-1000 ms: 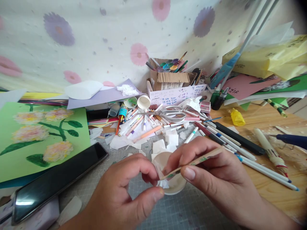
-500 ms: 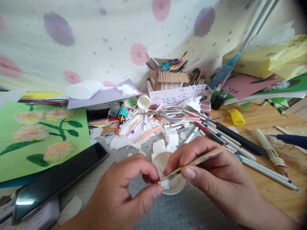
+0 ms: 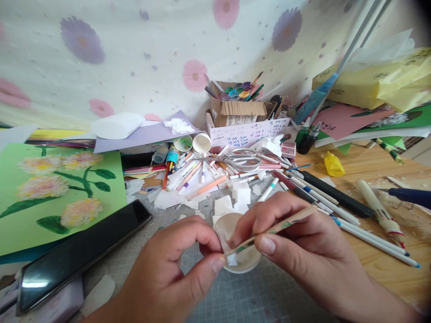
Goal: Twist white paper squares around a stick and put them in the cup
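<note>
My right hand [image 3: 296,251] pinches a thin flat wooden strip [image 3: 279,225] with green marks between thumb and fingers. The strip slants down to the left, and its lower end meets the fingertips of my left hand [image 3: 182,264], whose thumb and index finger are pressed together there. A small white paper piece [image 3: 232,259] shows at that end, just right of my left thumb. Beneath both hands stands a round pale cup [image 3: 247,264], partly hidden by my fingers.
Scissors [image 3: 242,160] lie on many scattered markers behind the cup. A black phone [image 3: 84,255] and a green flower picture [image 3: 63,193] are at the left. To the right are pens, a black case [image 3: 333,195] and a yellow bottle [image 3: 334,164].
My left thumb has shifted slightly up, closer to the index finger, showing more of the small white paper piece. My right hand and the strip have hardly moved.
</note>
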A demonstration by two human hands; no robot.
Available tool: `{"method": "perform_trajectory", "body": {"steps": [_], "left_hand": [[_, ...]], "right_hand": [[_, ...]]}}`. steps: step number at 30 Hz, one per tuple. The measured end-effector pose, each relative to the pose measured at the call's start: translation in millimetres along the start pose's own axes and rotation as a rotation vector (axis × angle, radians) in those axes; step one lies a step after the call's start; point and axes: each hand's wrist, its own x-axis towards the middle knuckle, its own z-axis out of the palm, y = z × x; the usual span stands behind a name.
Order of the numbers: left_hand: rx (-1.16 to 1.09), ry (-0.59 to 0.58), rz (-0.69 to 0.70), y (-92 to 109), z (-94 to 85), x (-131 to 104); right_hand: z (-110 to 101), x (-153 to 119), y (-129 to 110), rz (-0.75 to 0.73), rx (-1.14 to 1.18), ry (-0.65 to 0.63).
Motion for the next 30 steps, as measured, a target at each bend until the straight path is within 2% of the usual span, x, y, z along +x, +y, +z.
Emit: {"method": "perform_trajectory", "body": {"steps": [14,30], "left_hand": [[0.086,-0.003,0.034,-0.6,-0.5,0.4],[0.041,-0.003,0.041,-0.1,0.7,-0.3]], "right_hand": [[-0.3,-0.5,0.8,-0.004,-0.015,0.006],[-0.2,1.2,2.0,0.030,0.108,-0.021]]}}
